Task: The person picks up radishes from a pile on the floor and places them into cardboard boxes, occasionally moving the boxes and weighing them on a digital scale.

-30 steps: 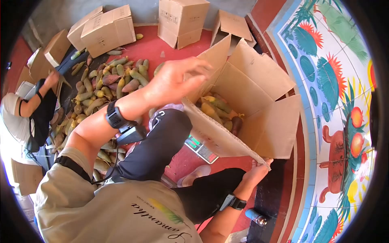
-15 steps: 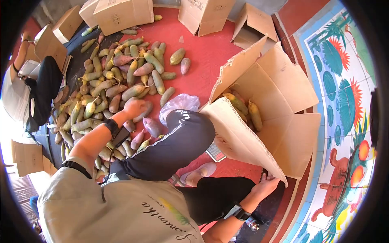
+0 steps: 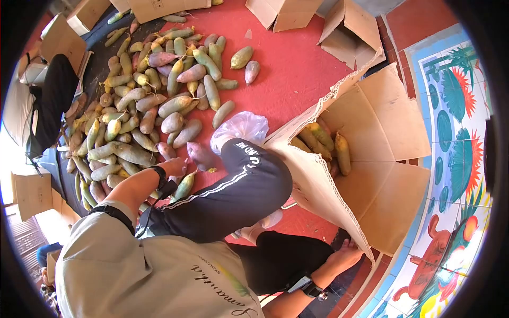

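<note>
My left hand is at the lower right of a heap of root vegetables, its fingers closed round a mostly hidden pinkish one. A pink-purple root and a green one are beside it. At the lower edge of a large open carton, my right hand has its fingers bent at the near cardboard flap. Several yellow-green roots lie inside the carton.
A clear plastic bag lies by my bent knee. Open cartons stand at the back. Another person sits at the left by a carton. A painted tile wall runs along the right.
My left hand has left a greyish root and moved down to the pinkish one. The view has shifted slightly. My right hand is still at the flap, which has tilted a little.
</note>
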{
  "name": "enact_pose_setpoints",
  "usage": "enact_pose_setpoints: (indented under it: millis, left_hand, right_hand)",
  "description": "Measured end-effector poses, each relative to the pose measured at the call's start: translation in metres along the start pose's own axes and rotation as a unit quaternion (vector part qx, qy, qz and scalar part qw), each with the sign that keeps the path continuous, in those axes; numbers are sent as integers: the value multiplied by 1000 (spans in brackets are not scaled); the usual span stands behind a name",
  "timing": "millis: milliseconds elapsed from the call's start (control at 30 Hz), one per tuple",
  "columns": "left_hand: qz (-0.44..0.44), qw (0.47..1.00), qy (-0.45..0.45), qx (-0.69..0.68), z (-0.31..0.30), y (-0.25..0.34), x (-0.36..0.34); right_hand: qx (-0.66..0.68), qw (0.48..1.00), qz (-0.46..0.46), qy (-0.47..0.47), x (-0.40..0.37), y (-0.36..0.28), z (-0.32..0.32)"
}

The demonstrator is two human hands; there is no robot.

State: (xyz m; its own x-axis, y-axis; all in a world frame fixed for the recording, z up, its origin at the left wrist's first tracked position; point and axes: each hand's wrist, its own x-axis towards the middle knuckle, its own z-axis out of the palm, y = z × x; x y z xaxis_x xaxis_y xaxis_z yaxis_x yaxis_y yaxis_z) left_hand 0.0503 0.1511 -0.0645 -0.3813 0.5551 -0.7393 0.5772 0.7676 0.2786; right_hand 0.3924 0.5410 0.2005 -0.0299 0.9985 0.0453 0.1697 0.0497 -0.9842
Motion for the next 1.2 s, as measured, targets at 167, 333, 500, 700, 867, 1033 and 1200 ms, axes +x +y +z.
enact_pose_setpoints:
  millis: [167, 333, 500, 700, 867, 1033, 1200]
  left_hand:
    - [61, 994, 76, 40, 5, 5, 6]
    - [39, 991, 40, 124, 7, 7, 12]
    - [-7, 990, 26, 138, -5, 20, 17]
    - [31, 964, -49, 261, -32, 27, 12]
    - [54, 963, -104, 242, -17, 12, 12]
    - [10, 955, -130, 265, -14, -4, -2]
    - [25, 949, -140, 281, -28, 1, -30]
  right_hand:
    - [-163, 983, -87, -9, -8, -8, 7]
    - [-90, 994, -50, 36, -11, -17, 20]
    - [-131, 988, -70, 43, -10, -18, 23]
    - [-130, 986, -87, 60, -6, -11, 22]
    - [-46, 996, -51, 62, -9, -15, 25]
    - [-97, 993, -57, 44, -8, -13, 21]
    - [6, 999, -8, 36, -8, -14, 20]
